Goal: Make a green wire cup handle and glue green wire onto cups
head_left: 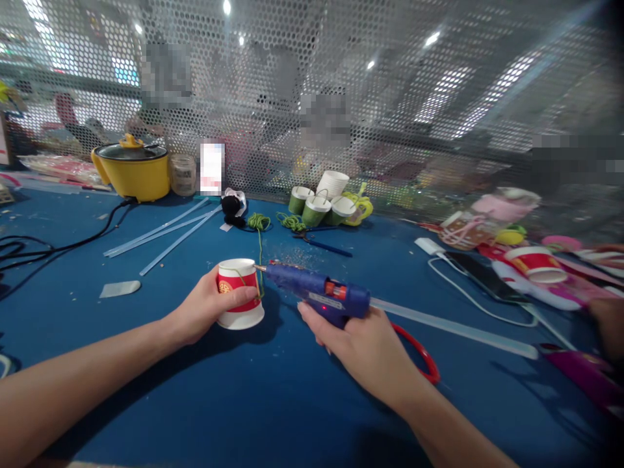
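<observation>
My left hand (209,302) is wrapped round a red and white paper cup (241,317), which stands upside down on the blue table. Green yarn (260,247) runs from a small bundle behind it to the cup and along its side. In my right hand (361,344) is a blue hot glue gun (312,286), its small red light lit. The gun's nozzle points left and is at the cup's upper right edge; whether it touches cannot be told. A long clear glue stick (458,328) sticks out of the gun's back.
Green-wrapped cups (316,211), pliers (324,247) and yarn bundles stand or lie at the back. A yellow electric pot (134,172), glass jar (183,175) and loose glue sticks (160,227) are left. To the right are a phone (482,276), cable and another red cup (536,263).
</observation>
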The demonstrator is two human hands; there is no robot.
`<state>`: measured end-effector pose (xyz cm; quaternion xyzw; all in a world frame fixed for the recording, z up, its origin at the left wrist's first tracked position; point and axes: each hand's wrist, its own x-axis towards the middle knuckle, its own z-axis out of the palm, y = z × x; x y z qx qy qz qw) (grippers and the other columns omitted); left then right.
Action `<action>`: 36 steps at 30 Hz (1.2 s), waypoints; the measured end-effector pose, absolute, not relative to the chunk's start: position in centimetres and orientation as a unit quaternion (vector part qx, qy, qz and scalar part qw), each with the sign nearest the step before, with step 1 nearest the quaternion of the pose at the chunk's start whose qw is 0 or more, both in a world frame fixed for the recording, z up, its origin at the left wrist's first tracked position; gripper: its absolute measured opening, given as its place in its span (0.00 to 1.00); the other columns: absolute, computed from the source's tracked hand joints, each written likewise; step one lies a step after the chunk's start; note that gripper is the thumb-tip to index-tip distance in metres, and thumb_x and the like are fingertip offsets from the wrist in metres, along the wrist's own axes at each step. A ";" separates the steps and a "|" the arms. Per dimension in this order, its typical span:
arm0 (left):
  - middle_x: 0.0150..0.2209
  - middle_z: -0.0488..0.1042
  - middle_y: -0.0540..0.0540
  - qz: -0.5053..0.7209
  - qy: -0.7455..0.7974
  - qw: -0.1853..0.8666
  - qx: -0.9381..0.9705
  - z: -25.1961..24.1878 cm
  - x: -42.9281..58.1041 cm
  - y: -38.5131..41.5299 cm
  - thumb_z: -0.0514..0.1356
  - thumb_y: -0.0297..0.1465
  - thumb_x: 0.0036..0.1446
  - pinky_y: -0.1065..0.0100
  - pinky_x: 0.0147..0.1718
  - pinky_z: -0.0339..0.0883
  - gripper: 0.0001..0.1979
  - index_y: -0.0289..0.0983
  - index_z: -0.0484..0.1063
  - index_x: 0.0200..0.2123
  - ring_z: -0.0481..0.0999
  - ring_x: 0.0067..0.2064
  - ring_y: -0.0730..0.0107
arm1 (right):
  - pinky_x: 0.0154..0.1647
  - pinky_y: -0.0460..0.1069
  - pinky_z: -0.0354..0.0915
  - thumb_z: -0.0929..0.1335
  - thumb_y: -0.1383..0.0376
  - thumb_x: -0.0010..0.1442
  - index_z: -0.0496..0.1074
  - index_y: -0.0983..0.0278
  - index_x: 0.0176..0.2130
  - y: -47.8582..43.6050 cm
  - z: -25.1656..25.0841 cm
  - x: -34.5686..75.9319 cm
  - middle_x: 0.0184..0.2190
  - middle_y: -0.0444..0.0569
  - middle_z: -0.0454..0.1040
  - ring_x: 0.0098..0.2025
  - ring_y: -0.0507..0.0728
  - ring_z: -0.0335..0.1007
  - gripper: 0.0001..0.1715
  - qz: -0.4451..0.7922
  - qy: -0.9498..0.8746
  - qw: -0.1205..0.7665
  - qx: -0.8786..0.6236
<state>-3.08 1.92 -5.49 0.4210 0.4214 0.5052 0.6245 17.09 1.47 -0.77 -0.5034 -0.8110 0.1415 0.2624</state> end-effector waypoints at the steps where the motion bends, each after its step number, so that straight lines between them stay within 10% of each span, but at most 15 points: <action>1: 0.34 0.74 0.43 0.506 0.421 0.624 0.422 -5.5 -3.1 1.9 0.65 0.34 0.40 0.65 0.32 0.66 0.23 0.33 0.65 0.42 0.73 0.33 0.65 | 0.23 0.47 0.66 0.63 0.59 0.54 0.72 0.64 0.26 1.4 -0.7 17.0 0.17 0.45 0.72 0.21 0.55 0.69 0.13 0.148 -0.805 0.259 -0.512; 36: 0.34 0.73 0.43 0.500 0.434 0.614 0.429 -5.3 -3.0 1.8 0.65 0.34 0.41 0.67 0.32 0.65 0.24 0.33 0.65 0.42 0.72 0.32 0.67 | 0.31 0.49 0.68 0.62 0.66 0.54 0.74 0.59 0.34 0.9 -1.1 17.4 0.20 0.44 0.74 0.26 0.55 0.72 0.12 0.086 -0.876 0.218 -0.423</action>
